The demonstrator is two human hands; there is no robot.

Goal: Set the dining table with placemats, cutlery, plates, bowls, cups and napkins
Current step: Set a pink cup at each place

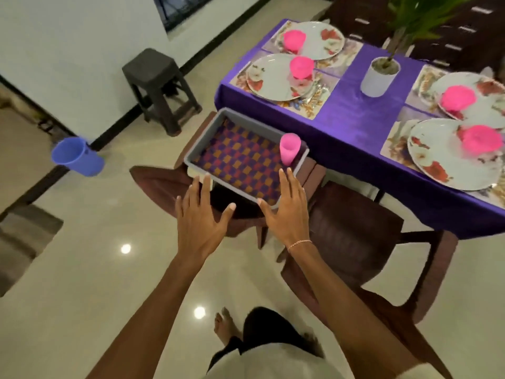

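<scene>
Bare toes of one foot (224, 326) show on the shiny floor (109, 269) beneath two outstretched forearms. Ahead of them the left grip (203, 214) and right grip (287, 209) are both spread apart, fingers straight, clamped on nothing; a thin bracelet (299, 243) circles the right wrist. Both grips hover at the near edge of a grey tray (203, 136) with a checked lining, set on a brown chair (153, 179); whether they touch it I cannot tell. Just beyond the right grip's fingertips a pink cup (289, 149) stands upright in the tray's right-hand corner. Farther out, right of both grips, the desk (360, 119) under a purple cloth carries four plates (269, 86) on placemats (318, 103), each plate with a pink bowl (302, 67) on it, and a potted plant (378, 77) between them. Well left of the left grip stand a blue jug (78, 157) and, farther off, a dark stool (161, 88).
</scene>
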